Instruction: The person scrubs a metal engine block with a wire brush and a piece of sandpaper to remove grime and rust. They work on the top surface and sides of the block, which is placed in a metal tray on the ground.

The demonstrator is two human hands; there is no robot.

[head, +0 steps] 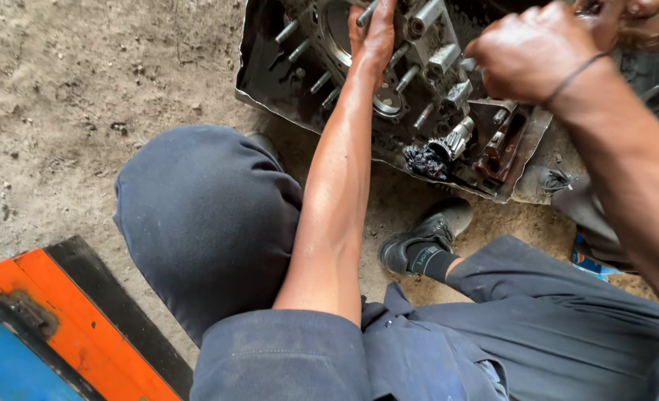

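Head view: a greasy grey cast-metal engine block (426, 82) with protruding steel studs sits in a dented, oil-blackened sheet-metal tray (259, 70) on the dirt ground, ahead of the person's knees. The left hand (374, 33) lies flat, fingers spread on the block. The right hand (530, 56) is curled into a fist at its right edge; whether it clasps anything I cannot tell. The block looks heavy, rigid and slippery, and the studs and outer edges seem the surest holds.

Two hands work at the top: the left hand (374, 33) and the right hand (533, 56). One engine block (418, 67) sits in one metal tray (259, 70). About seven studs (287, 31) stick out of the block. One gear shaft (455, 139), one dark rag (426, 161), one shoe (426, 238).
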